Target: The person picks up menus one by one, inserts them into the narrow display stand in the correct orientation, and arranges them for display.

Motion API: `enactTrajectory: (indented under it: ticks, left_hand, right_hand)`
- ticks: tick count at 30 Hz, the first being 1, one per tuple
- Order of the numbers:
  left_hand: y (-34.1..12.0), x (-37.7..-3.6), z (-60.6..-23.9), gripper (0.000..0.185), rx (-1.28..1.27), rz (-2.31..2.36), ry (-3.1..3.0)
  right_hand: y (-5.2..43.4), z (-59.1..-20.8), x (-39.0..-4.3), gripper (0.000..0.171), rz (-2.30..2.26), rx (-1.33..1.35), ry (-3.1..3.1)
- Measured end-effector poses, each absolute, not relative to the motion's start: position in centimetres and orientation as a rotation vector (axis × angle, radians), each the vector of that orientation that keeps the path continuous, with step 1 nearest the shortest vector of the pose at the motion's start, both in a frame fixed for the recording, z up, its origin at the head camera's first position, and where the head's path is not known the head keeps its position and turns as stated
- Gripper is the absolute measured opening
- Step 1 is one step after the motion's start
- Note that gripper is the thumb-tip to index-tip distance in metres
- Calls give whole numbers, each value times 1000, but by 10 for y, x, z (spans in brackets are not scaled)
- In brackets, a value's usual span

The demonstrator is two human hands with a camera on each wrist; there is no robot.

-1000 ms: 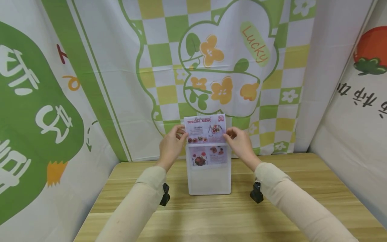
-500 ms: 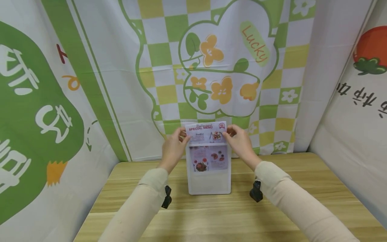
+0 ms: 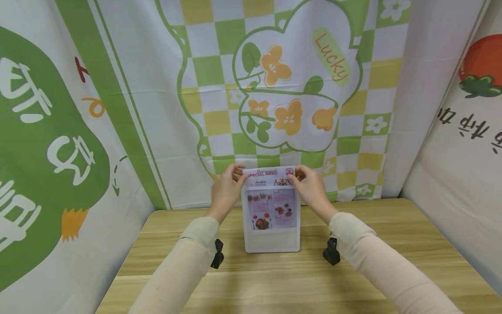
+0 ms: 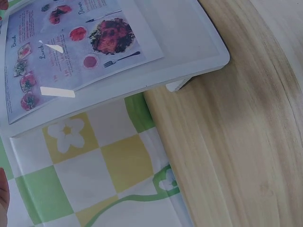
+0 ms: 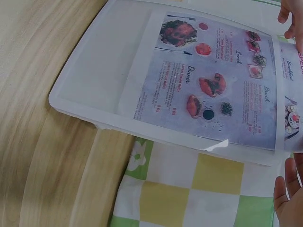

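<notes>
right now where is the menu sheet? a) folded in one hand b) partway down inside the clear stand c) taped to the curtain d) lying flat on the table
b: the menu sheet sits mostly inside the clear stand, its top strip above the rim, pinched by the left hand and right hand.
</notes>
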State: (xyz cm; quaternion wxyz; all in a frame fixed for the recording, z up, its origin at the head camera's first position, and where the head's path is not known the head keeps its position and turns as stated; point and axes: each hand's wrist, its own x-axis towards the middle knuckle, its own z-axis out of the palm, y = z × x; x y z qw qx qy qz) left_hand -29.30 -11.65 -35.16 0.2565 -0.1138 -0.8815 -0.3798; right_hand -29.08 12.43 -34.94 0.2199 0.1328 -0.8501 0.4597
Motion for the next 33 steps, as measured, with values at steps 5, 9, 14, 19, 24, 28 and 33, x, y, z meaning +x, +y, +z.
enactTrajectory:
  ticks: [5, 9, 14, 19, 24, 28, 33]
  left_hand:
    - [-117, -293, -354, 24, -317, -1012, -2406]
    - [-118, -292, -358, 20, -326, -1007, -2412]
    - [-118, -289, -361, 16, -346, -984, -2419]
    - [-119, -286, -365, 12, -352, -966, -2464]
    - [-121, -285, -369, 13, -354, -942, -2505]
    - [-123, -284, -372, 14, -366, -925, -2512]
    - [-124, -282, -378, 16, -375, -910, -2501]
  right_hand:
    - [125, -346, -292, 22, 1309, 389, -2322]
    - [125, -346, -292, 19, 1296, 410, -2329]
    - [128, -354, -291, 17, 1257, 396, -2369]
    - [130, -362, -290, 13, 1236, 378, -2389]
    - [133, -368, -289, 12, 1215, 381, -2419]
    - [134, -372, -287, 13, 1195, 385, -2438]
    - [136, -376, -284, 15, 1193, 386, -2452]
